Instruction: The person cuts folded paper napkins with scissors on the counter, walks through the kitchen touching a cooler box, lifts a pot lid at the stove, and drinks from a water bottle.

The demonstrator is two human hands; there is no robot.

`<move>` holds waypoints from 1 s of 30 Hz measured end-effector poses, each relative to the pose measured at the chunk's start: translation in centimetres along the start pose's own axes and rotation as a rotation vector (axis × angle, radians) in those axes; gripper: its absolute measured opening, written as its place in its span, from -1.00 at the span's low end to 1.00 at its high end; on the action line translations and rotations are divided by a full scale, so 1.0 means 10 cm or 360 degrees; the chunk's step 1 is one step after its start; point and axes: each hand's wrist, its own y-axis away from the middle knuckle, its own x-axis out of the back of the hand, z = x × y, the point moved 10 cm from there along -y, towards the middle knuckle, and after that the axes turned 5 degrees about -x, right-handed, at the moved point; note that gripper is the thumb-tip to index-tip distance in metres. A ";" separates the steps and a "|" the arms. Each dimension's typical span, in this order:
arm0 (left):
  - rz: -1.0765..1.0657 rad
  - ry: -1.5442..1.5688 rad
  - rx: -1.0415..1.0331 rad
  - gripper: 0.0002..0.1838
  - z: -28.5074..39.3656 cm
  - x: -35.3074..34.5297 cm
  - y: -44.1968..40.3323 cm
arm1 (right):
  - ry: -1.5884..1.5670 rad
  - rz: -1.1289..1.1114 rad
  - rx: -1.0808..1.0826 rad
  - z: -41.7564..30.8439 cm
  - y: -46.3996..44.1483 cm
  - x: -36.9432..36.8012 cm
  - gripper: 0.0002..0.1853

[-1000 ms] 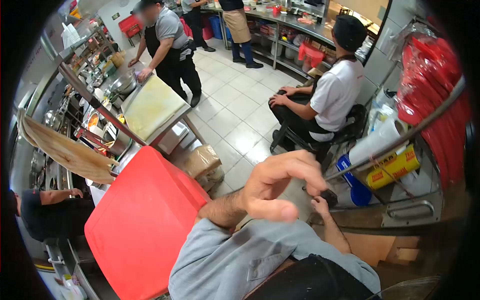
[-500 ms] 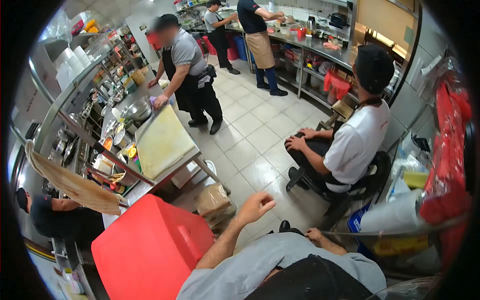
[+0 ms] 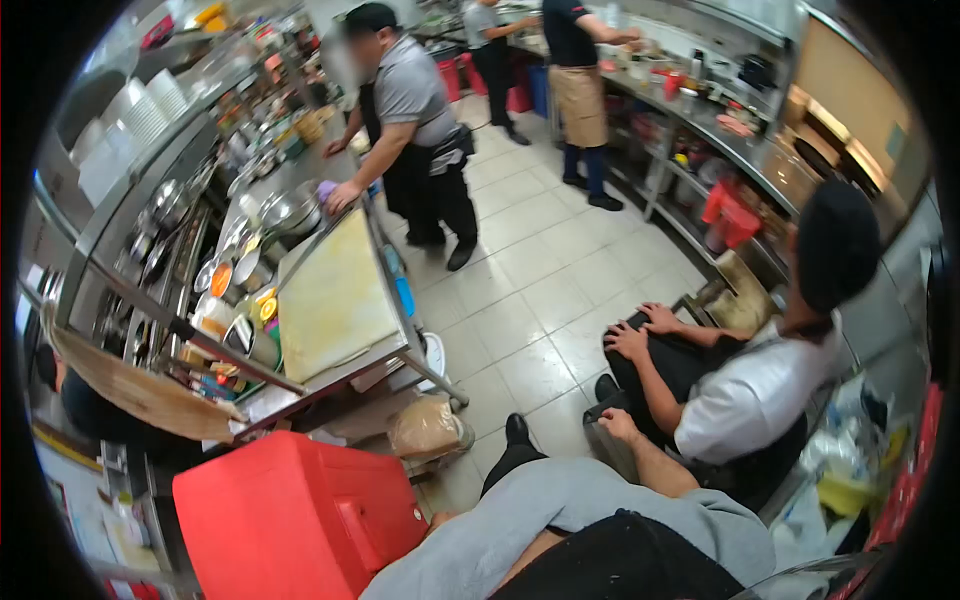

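Only a sliver of my left hand (image 3: 438, 520) shows, low beside the right side of a red box (image 3: 270, 510); its fingers are hidden behind my grey sleeve. My right hand (image 3: 620, 425) has its fingers bent over the top edge of a dark grey object (image 3: 611, 453), next to the knees of a seated person (image 3: 760, 400). That person wears a white shirt and a black cap, with both hands on the knees. My black shoe (image 3: 517, 431) points forward on the tiles.
A yellowish cutting board (image 3: 340, 295) lies on a steel table at left, near bowls and pots. A person in grey (image 3: 415, 100) stands behind it. Two more people work at the back counter (image 3: 680, 105). A wrapped brown package (image 3: 425, 427) sits under the table. Plastic bags lie at right.
My left hand has dropped from raised in front of me to low by the red box. The view has turned, so the seated person appears closer and lower. My right hand stays low.
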 end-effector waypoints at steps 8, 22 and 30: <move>0.0327 0.0544 -0.0107 -0.58 0.82 1.71 -1.32 | 0.0277 -0.0500 -0.0266 -0.69 -0.57 -0.09 -0.58; 0.0884 0.0829 -0.0228 -0.72 1.43 4.63 -2.39 | -0.0189 -0.0168 -0.0310 -1.18 -2.88 0.37 -0.59; 0.0178 -0.0058 -0.0186 -0.65 1.42 3.80 -3.07 | 0.0049 -0.0579 -0.0516 -1.02 -4.08 0.82 -0.62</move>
